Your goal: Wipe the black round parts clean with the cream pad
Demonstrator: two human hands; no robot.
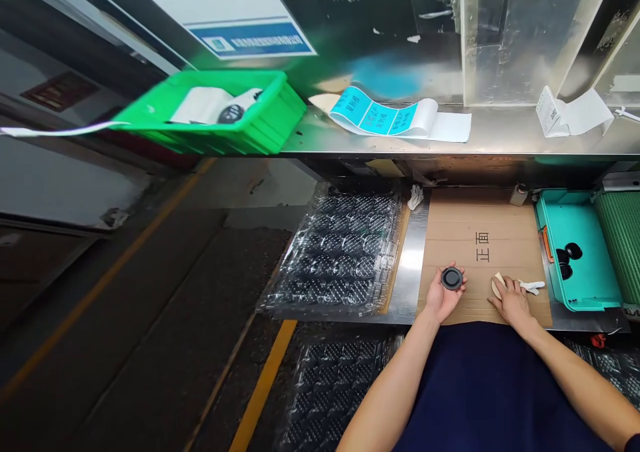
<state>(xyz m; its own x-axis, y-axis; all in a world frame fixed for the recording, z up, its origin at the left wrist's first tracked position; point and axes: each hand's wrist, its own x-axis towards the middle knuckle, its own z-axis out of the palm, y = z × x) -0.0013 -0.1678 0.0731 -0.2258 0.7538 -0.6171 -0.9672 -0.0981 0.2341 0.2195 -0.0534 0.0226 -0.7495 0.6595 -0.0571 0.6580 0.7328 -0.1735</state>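
My left hand (440, 300) is palm up over the cardboard, its fingers curled round a dark round cap-like part (452, 279) with a raised rim. To the right, my right hand (513, 303) is palm down on the cardboard, its fingers on a cream-coloured pad (497, 283) that shows at the fingertips. Part of this pad is hidden under the hand. A white cloth-like piece (534, 286) lies just beyond the right hand's outer side. Both hands are above the brown cardboard sheet (450, 229) with printed black characters.
At right, a teal tray (603, 285) holds several black round parts (563, 255), beside a green conveyor belt (620, 232). Clear plastic trays (345, 252) with dark round pieces stand at left. Above, a shelf (500, 129) carries a green bin (265, 119) and a blue label roll (380, 115).
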